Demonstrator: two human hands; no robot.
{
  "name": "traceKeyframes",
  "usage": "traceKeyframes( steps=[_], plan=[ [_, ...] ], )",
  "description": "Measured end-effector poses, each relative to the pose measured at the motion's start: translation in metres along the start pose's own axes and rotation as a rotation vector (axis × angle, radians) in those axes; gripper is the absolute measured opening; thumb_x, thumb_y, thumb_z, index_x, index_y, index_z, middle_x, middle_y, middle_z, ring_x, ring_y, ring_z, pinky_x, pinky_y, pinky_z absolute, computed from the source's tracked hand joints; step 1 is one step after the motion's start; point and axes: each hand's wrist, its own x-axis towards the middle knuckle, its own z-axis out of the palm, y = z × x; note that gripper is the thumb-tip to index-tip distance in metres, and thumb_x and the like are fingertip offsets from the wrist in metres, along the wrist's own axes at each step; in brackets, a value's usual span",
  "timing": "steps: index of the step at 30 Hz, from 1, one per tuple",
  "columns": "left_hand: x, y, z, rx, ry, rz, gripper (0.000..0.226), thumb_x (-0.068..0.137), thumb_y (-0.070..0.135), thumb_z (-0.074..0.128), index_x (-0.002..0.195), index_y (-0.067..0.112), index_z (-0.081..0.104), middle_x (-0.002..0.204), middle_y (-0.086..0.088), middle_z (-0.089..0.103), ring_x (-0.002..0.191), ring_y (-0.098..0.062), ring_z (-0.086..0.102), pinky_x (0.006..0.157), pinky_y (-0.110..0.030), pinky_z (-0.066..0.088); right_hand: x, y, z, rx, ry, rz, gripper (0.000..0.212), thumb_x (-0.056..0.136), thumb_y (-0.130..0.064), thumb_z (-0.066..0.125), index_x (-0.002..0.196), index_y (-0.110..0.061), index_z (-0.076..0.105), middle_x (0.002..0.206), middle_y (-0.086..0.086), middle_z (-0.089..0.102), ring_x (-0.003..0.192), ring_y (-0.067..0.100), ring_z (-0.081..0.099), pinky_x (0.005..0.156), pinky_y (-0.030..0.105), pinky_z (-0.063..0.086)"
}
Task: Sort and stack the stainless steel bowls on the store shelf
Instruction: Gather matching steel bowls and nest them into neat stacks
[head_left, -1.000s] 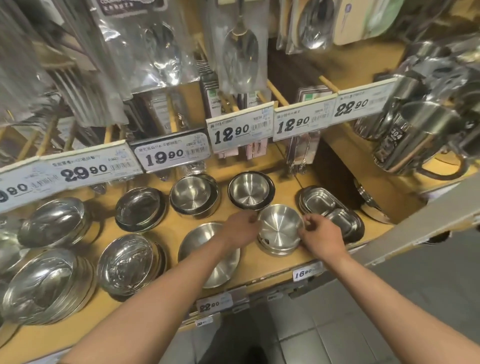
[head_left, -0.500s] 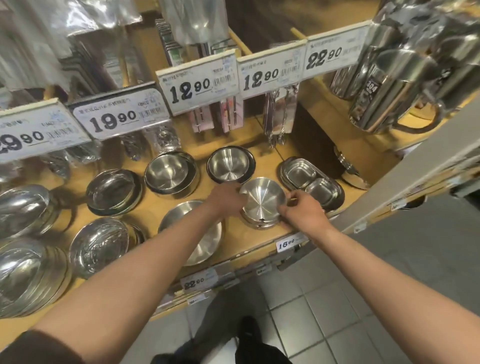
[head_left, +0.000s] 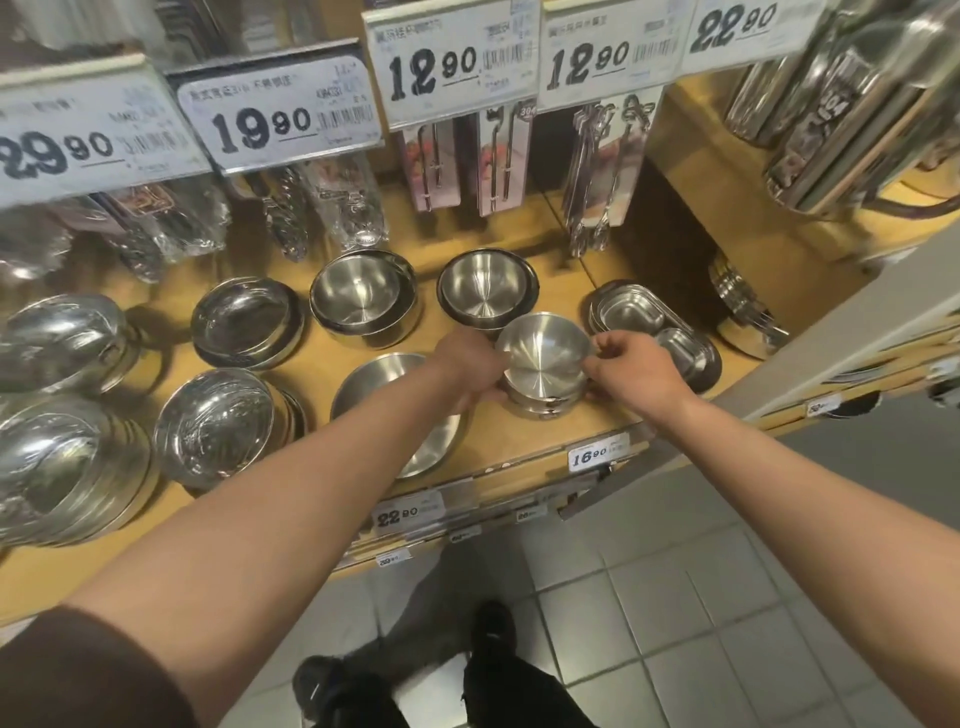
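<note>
A: Where's the bowl?
B: Top bowl (head_left: 543, 351) sits tilted on a short stack (head_left: 540, 402) at the front of the shelf (head_left: 613, 415), just right of centre.

A: Hands?
B: Both on it. Left hand (head_left: 467, 366) is curled around the left side of the bowl and stack. Right hand (head_left: 626, 364) pinches the bowl's right rim, fingers bent.

A: Seated flush?
B: No, the rim leans toward the camera. Can't tell how many bowls are under it.

A: Neighbours?
B: Dark-rimmed bowl (head_left: 485, 291) just behind, touching or nearly so, can't tell which. Another nested pair (head_left: 361, 301) left of that. Wide shallow bowl (head_left: 400, 415) front-left, partly under the left forearm. Rectangular trays (head_left: 654, 332) just right, behind the right hand.

A: Further out?
B: Shiny bowl stacks (head_left: 218, 426) along the left half of the shelf. Price tags (head_left: 434, 67) hang above, 12.90 over the back bowls. Packaged utensils (head_left: 498, 156) hang behind. Steel mugs (head_left: 831, 119) upper right. Shelf-edge tag (head_left: 597, 454) reads 16.90 below the stack. Grey tiled floor (head_left: 675, 597) below, dark shoes (head_left: 332, 686) at the bottom.
</note>
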Motion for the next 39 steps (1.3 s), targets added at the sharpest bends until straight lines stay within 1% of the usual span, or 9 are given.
traceKeyframes(
  steps=[9, 12, 15, 18, 21, 26, 32, 36, 39],
  plan=[
    [0.004, -0.005, 0.006, 0.035, 0.052, -0.019, 0.016, 0.099, 0.018, 0.061, 0.088, 0.008, 0.064, 0.087, -0.005, 0.066, 0.092, -0.030, 0.073, 0.085, -0.043, 0.062, -0.014, -0.005, -0.001, -0.192, 0.051, -0.186, 0.020, 0.093, -0.014, 0.064, 0.110, -0.008, 0.073, 0.096, 0.013, 0.075, 0.093, 0.030, 0.071, 0.092, 0.048, 0.055],
    [0.004, -0.004, 0.006, 0.029, 0.063, -0.025, 0.018, 0.100, 0.019, 0.060, 0.091, 0.004, 0.065, 0.100, -0.012, 0.070, 0.095, -0.031, 0.073, 0.084, -0.042, 0.063, -0.014, -0.005, -0.001, -0.185, 0.062, -0.174, 0.020, 0.093, -0.014, 0.065, 0.109, -0.005, 0.073, 0.099, 0.015, 0.075, 0.096, 0.032, 0.070, 0.094, 0.048, 0.054],
    [0.005, -0.003, 0.006, 0.040, 0.059, -0.029, 0.019, 0.100, 0.020, 0.059, 0.091, 0.003, 0.064, 0.096, -0.010, 0.069, 0.094, -0.031, 0.074, 0.083, -0.042, 0.063, -0.013, -0.004, -0.001, -0.174, 0.063, -0.155, 0.018, 0.093, -0.013, 0.066, 0.106, -0.002, 0.072, 0.099, 0.018, 0.074, 0.097, 0.035, 0.069, 0.093, 0.049, 0.054],
    [0.006, -0.004, 0.007, 0.022, 0.063, -0.043, 0.020, 0.100, 0.022, 0.060, 0.084, 0.009, 0.062, 0.082, -0.002, 0.064, 0.077, -0.024, 0.072, 0.086, -0.043, 0.062, -0.012, -0.003, -0.001, -0.171, 0.070, -0.144, 0.018, 0.092, -0.012, 0.065, 0.104, 0.000, 0.072, 0.097, 0.020, 0.074, 0.097, 0.036, 0.068, 0.094, 0.049, 0.053],
    [0.006, -0.003, 0.009, -0.024, 0.074, -0.058, 0.019, 0.100, 0.022, 0.061, 0.099, 0.003, 0.064, 0.082, -0.003, 0.062, 0.066, -0.016, 0.067, 0.087, -0.043, 0.062, -0.007, -0.001, 0.000, -0.158, 0.069, -0.137, 0.018, 0.091, -0.011, 0.064, 0.103, 0.001, 0.072, 0.096, 0.020, 0.073, 0.096, 0.037, 0.068, 0.094, 0.050, 0.054],
    [0.004, 0.002, 0.013, 0.031, 0.073, -0.026, 0.011, 0.100, 0.013, 0.057, 0.102, 0.003, 0.056, 0.097, -0.012, 0.063, 0.083, -0.027, 0.065, 0.087, -0.040, 0.062, 0.003, 0.000, -0.005, -0.124, 0.056, -0.122, 0.013, 0.091, -0.014, 0.064, 0.098, -0.009, 0.074, 0.093, 0.016, 0.076, 0.092, 0.033, 0.071, 0.093, 0.050, 0.055],
    [-0.004, 0.000, 0.014, -0.011, 0.061, -0.041, 0.018, 0.099, 0.012, 0.058, 0.108, -0.002, 0.066, 0.085, -0.007, 0.065, 0.086, -0.027, 0.070, 0.092, -0.044, 0.059, 0.003, 0.006, -0.004, -0.095, 0.049, -0.120, 0.012, 0.090, -0.014, 0.065, 0.097, -0.016, 0.074, 0.092, 0.010, 0.076, 0.092, 0.030, 0.071, 0.092, 0.050, 0.056],
    [-0.022, 0.004, 0.015, 0.004, 0.049, -0.031, 0.019, 0.100, 0.014, 0.055, 0.081, 0.013, 0.055, 0.095, -0.012, 0.063, 0.090, -0.027, 0.064, 0.093, -0.046, 0.059, -0.003, 0.003, -0.006, -0.102, 0.036, -0.063, 0.040, 0.093, -0.022, 0.065, 0.132, -0.013, 0.063, 0.113, 0.006, 0.073, 0.106, 0.027, 0.068, 0.103, 0.045, 0.050],
    [-0.049, -0.003, -0.001, -0.022, 0.122, 0.024, 0.017, 0.099, 0.030, 0.058, 0.092, 0.015, 0.063, 0.088, 0.005, 0.064, 0.094, -0.022, 0.067, 0.095, -0.046, 0.057, -0.024, -0.006, -0.010, -0.157, 0.193, -0.097, 0.051, 0.094, -0.033, 0.064, 0.141, -0.015, 0.055, 0.118, -0.002, 0.066, 0.112, 0.017, 0.061, 0.095, 0.027, 0.042]
  ],
)
